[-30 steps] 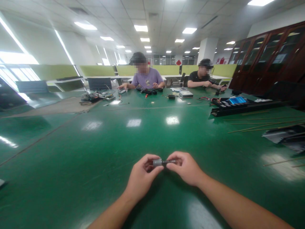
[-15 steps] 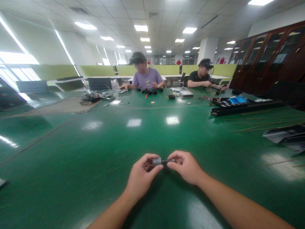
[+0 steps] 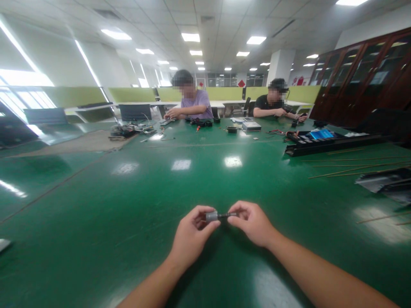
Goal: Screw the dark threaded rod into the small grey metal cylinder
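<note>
My left hand [image 3: 189, 235] pinches a small grey metal cylinder [image 3: 211, 216] between thumb and fingers. A thin dark shaft [image 3: 224, 215] points out of the cylinder's right end, lying roughly level. On the far end of this shaft, my right hand [image 3: 252, 222] is closed with thumb and fingertips. Both hands hold the piece a little above the green tabletop [image 3: 205, 188]. Whether the cylinder and the shaft are one part or two I cannot tell, and fingers hide some of each.
Across the table sit two people, one in a purple shirt [image 3: 201, 102], one in black [image 3: 263, 102]. A black tray of parts [image 3: 314, 143] and thin rods [image 3: 353, 167] lie at right. Loose electronics [image 3: 128, 130] lie far left; a grey piece [image 3: 4, 244] is at the left edge.
My right hand has shifted slightly right, baring more of the shaft. My left hand stays nearly still. The person in purple has brought both hands together at the left.
</note>
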The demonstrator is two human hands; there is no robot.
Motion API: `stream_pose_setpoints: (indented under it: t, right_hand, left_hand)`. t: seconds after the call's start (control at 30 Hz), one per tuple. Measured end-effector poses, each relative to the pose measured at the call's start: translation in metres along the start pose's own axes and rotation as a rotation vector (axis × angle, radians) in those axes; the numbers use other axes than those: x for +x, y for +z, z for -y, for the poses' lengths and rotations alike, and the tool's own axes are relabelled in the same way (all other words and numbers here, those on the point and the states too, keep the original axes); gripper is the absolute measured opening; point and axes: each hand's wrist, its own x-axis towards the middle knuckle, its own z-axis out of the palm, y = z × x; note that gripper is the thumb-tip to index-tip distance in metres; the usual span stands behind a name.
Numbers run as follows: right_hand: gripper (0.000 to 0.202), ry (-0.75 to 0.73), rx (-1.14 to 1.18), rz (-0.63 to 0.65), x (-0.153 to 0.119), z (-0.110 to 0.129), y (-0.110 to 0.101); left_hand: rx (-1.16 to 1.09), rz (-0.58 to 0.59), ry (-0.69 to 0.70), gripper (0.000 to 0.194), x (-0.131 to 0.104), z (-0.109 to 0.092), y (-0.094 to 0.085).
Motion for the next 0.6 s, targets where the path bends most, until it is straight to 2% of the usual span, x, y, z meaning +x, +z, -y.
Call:
stream_pose_setpoints:
  t: [0.6]
  right_hand:
    - [0.015, -0.003, -0.004, -0.035, 0.0009, -0.0009, -0.0043]
  left_hand:
    - [-0.030, -0.017, -0.005, 0.028, 0.0012, 0.0000, -0.0013]
